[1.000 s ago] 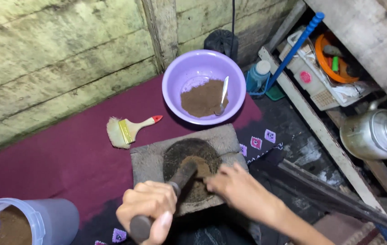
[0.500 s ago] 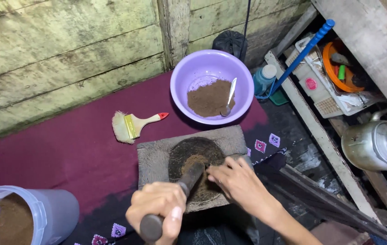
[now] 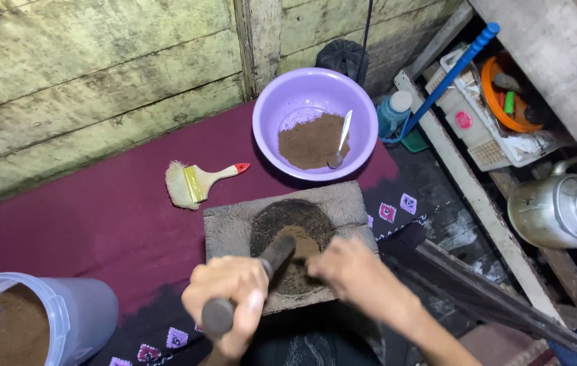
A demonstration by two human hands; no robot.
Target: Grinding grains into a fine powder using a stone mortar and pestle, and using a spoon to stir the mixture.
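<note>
Pestle (image 3: 261, 274), dark and cylindrical, sat tilted in the middle of the scene, its far end down in the round hollow of the stone mortar (image 3: 234, 227) and its near end poking out toward the camera. Left hand (image 3: 227, 298) had it gripped hard, fingers wrapped tight around the shaft, knuckles up. Right hand (image 3: 349, 271) was just beside it on the right, over the near edge of the hollow, blurred; whether its fingers were spread or together could not be told, though the fingertips reached toward the brown powder (image 3: 298, 240) heaped in the bowl of the stone. That grey slab rested on a maroon cloth (image 3: 85, 217) spread along the green plank wall (image 3: 85, 81). Just beyond the mortar, far side, stood a purple plastic basin (image 3: 271, 112) holding more brown powder with a metal spoon (image 3: 341, 139) leaning in it. Left of the basin, a paintbrush (image 3: 197, 183) with pale bristles and a red-tipped handle lay flat on the cloth, well apart from both hands. Near left corner: a translucent bucket (image 3: 82, 308) with brown powder inside. Off to the right, a metal kettle (image 3: 559, 210) sat among cluttered shelves, with a blue-handled stick (image 3: 458, 64) leaning above it.
</note>
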